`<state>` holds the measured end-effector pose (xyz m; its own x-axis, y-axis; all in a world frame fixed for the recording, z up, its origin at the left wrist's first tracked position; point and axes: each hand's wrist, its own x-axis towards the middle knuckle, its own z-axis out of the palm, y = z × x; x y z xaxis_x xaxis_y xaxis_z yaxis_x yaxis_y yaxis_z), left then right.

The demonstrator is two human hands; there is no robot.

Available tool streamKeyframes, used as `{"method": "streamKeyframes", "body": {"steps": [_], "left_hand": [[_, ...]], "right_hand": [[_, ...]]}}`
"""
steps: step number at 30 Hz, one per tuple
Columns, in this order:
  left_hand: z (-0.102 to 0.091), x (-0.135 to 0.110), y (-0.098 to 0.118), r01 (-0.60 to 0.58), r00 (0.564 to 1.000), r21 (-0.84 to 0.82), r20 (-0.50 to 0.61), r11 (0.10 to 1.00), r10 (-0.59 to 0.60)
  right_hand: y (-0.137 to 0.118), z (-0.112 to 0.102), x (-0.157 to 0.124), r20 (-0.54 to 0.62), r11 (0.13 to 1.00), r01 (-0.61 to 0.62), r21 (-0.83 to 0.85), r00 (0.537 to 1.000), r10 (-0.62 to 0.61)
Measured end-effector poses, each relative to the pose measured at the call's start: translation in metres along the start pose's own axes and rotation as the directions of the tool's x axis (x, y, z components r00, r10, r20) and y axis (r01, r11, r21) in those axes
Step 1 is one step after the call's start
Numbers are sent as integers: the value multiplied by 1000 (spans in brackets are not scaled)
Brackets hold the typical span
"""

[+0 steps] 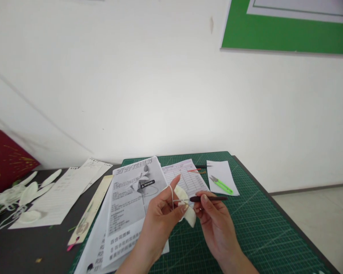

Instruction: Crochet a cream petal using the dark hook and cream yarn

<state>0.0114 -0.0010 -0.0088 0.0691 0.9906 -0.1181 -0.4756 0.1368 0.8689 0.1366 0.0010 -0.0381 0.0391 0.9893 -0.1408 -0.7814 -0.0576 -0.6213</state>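
My left hand (163, 213) pinches a white crocheted piece (191, 217) between thumb and fingers, with white yarn (172, 192) looped over its raised index finger. In my right hand (214, 220) is a crochet hook (207, 198) with a dark brown handle, held like a pen. The hook's metal shaft points left and reaches the yarn at the top of the crocheted piece. Its very tip is too small to make out. Both hands are above the green cutting mat (260, 232), and part of the white piece is hidden behind my left fingers.
Printed pattern sheets (125, 217) lie left of my hands. A chart sheet (185, 175) and green thread snips (221, 185) on white paper (231, 179) are beyond them. Further left are a bookmark-like strip (93, 207), handwritten pages (60, 194), white crocheted petals (30, 194) and a red box (8, 160).
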Motion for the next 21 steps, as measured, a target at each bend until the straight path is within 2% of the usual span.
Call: {"method": "streamKeyframes", "body": {"steps": [11, 17, 21], "left_hand": [[-1, -1, -3, -78, 995, 95, -57, 992, 83], [-6, 1, -7, -133, 985, 217, -77, 967, 153], [-6, 1, -8, -173, 973, 271, -101, 947, 207]], "right_hand": [[-4, 0, 1, 60, 990, 120, -70, 991, -116], [-6, -7, 0, 137, 959, 237, -153, 967, -216], [-8, -9, 1, 185, 916, 343, -209, 933, -307]]}}
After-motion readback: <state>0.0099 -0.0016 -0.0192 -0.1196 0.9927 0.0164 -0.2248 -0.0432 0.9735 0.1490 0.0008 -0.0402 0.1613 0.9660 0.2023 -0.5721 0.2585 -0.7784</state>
